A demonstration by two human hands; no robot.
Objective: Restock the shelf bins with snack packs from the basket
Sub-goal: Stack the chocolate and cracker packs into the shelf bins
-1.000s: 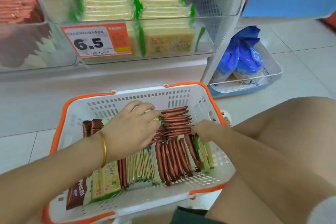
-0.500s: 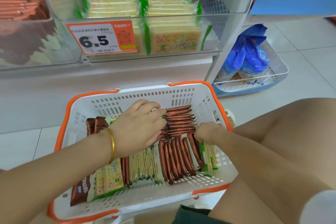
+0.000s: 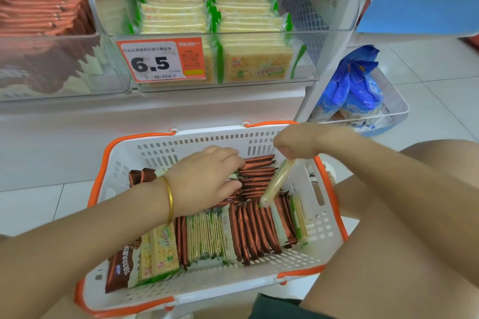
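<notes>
Lifting the cracker pack [image 3: 277, 181] clear is the step in hand, so finish the pull straight up before you swing toward the shelf. Your right hand [image 3: 298, 143] pinches the pack by its top edge, fingers curled tight round it. The pack hangs tilted, its lower end close over the upright row of brown packs [image 3: 259, 230] in the basket [image 3: 207, 142]. A one-edge pinch on slippery film looks weak to me. Slide your thumb further down the face once the pack is free, so it does not twist or drop.

Your left hand [image 3: 204, 176] lies at the flat stack [image 3: 258, 167] at the far end of the basket, fingers bent down among the wrappers; whether it actually grips one I cannot tell. Use it to hold the neighbouring packs down so none ride up with the lifted one.

The matching green-edged crackers [image 3: 256, 62] sit in the clear bin [image 3: 334, 33] beside the price tag [image 3: 160, 62], straight above the basket. Bring the pack in over the bin's front wall, face forward, and set it against the front row rather than dropping it on top.
</notes>
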